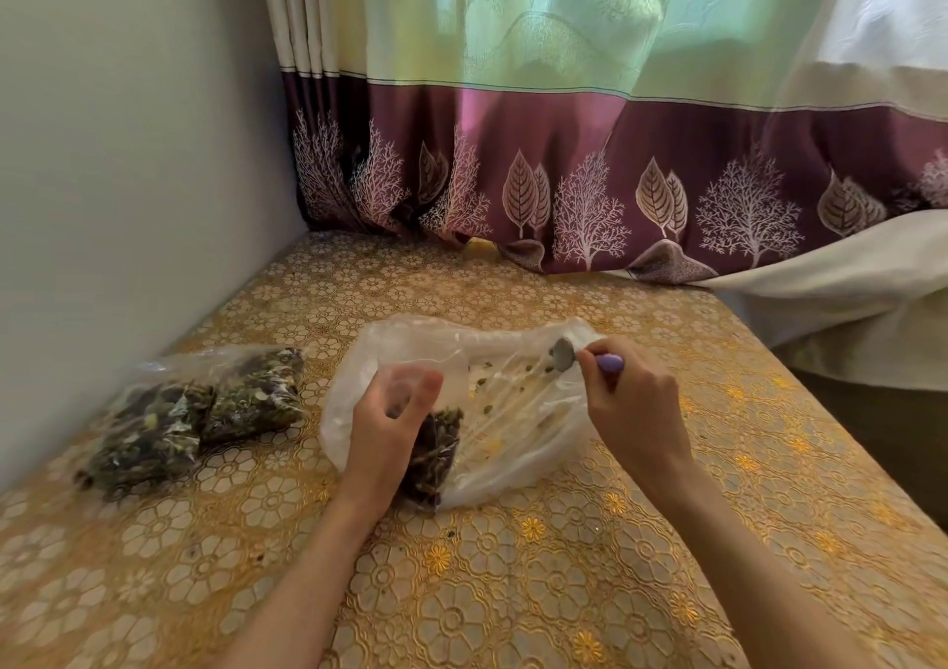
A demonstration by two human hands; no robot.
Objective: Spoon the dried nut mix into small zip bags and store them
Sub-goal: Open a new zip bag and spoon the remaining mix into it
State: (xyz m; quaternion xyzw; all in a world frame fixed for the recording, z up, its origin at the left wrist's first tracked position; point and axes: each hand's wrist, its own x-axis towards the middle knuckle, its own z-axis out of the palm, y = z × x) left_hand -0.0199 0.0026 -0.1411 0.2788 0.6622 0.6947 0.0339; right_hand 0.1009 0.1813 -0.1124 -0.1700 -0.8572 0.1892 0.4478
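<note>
A large clear plastic bag [513, 386] lies crumpled at the table's middle, with only a few scattered nuts left inside. My left hand [390, 422] holds a small zip bag [433, 455], partly filled with dark nut mix, upright at the big bag's near left edge. My right hand [633, 396] grips a spoon by its purple handle [609, 361]; the metal bowl [563, 354] sits in the big bag's far right corner. Two filled zip bags [205, 409] lie side by side at the left.
A gold floral lace cloth [513, 566] covers the table. A grey wall [128, 206] runs along the left side. A purple-bordered curtain [564, 181] hangs at the back, and white fabric [846, 283] drapes at the right.
</note>
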